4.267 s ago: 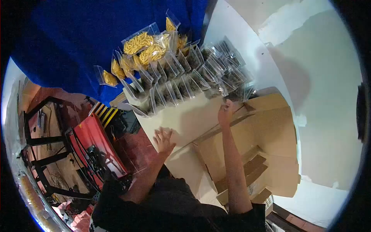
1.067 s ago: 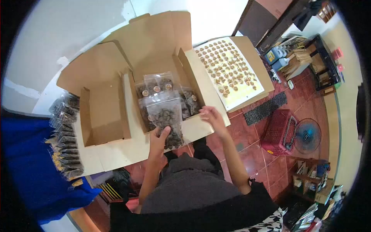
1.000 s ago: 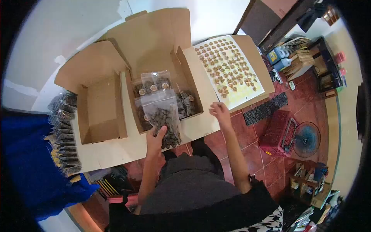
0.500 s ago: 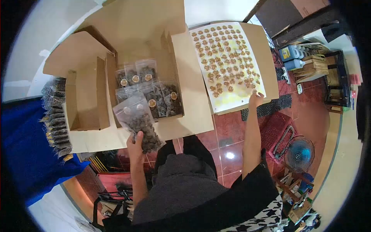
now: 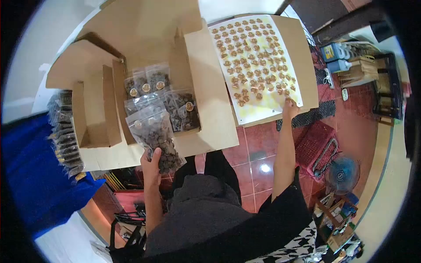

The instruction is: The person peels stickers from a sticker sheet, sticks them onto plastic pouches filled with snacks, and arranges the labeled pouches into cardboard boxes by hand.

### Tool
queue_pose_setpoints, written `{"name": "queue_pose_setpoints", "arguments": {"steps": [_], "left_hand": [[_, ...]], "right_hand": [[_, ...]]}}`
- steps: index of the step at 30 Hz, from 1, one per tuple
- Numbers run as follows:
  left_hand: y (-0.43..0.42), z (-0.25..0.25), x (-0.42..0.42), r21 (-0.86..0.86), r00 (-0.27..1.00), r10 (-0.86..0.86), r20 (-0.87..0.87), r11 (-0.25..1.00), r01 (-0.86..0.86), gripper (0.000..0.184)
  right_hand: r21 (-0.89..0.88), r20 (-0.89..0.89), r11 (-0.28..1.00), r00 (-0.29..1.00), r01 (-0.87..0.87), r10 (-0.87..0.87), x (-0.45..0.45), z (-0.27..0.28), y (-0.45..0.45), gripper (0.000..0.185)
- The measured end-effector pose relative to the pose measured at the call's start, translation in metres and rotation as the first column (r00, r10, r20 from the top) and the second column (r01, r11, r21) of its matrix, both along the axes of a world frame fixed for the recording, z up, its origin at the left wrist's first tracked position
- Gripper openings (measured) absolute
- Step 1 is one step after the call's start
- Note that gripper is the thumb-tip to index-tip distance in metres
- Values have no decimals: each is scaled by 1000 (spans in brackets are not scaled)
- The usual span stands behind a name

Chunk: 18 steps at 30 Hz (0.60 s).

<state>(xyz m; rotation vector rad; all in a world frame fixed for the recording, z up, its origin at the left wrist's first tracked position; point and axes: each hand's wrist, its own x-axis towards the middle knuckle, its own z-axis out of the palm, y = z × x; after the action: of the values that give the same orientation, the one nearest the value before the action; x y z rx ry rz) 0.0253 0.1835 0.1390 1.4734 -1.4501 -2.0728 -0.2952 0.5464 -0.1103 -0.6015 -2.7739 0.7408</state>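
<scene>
My left hand (image 5: 151, 165) grips the lower part of a clear zip bag (image 5: 155, 131) filled with dark brown chunks. The bag tilts over the near edge of an open cardboard box (image 5: 193, 107), in which several similar bags (image 5: 180, 109) lie, some bearing round stickers (image 5: 160, 86). My right hand (image 5: 290, 108) is at the lower right corner of a white sheet (image 5: 256, 115) with rows of round brown-and-gold stickers (image 5: 258, 74). Its fingers are bent together beside a sticker; whatever is between the fingertips is hidden.
A narrower cardboard box (image 5: 94, 109) stands to the left, beside a row of filled bags (image 5: 66, 136) along the table's edge. Under the sheet lies cardboard (image 5: 302, 65). On the floor at right are a red crate (image 5: 315, 144), a fan (image 5: 342, 175) and blue containers (image 5: 337, 52).
My right hand's fingers have curled in at the sheet's corner, where they were more spread before. The bag in my left hand stays about where it was; the view has shifted slightly.
</scene>
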Motion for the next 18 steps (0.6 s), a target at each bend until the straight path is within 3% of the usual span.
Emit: {"name": "queue_pose_setpoints", "arguments": {"steps": [3, 5, 7, 8, 12, 13, 16, 18], "left_hand": [[3, -4, -5, -39, 998, 28, 64, 999, -26, 42], [4, -5, -12, -43, 990, -130, 58, 990, 133, 45], [12, -4, -24, -90, 982, -152, 109, 983, 162, 44], [15, -5, -28, -74, 979, -177, 103, 980, 185, 44], [30, -11, -50, -35, 945, -308, 113, 949, 314, 39], [32, -13, -54, -33, 934, -337, 120, 939, 344, 38], [50, -10, -76, -24, 928, -357, 105, 932, 361, 35], [56, -15, -84, -23, 911, -402, 90, 914, 405, 35]], "right_hand": [[-15, -84, 1000, 996, -17, 16, 2, -3, 0, 31], [16, -128, 1000, 992, -22, 24, 3, -5, 0, 30], [-222, -76, 974, 995, 48, -67, 7, 11, -8, 24], [-127, -111, 992, 993, 26, -40, 8, 11, -8, 20], [-178, -164, 972, 970, 150, -180, 15, 15, -4, 15], [-392, -123, 906, 967, 159, -223, 16, 12, -2, 16], [-345, -198, 921, 945, 181, -260, 28, 15, -11, 17], [-534, -204, 834, 937, 137, -285, 36, 11, -14, 15]]}}
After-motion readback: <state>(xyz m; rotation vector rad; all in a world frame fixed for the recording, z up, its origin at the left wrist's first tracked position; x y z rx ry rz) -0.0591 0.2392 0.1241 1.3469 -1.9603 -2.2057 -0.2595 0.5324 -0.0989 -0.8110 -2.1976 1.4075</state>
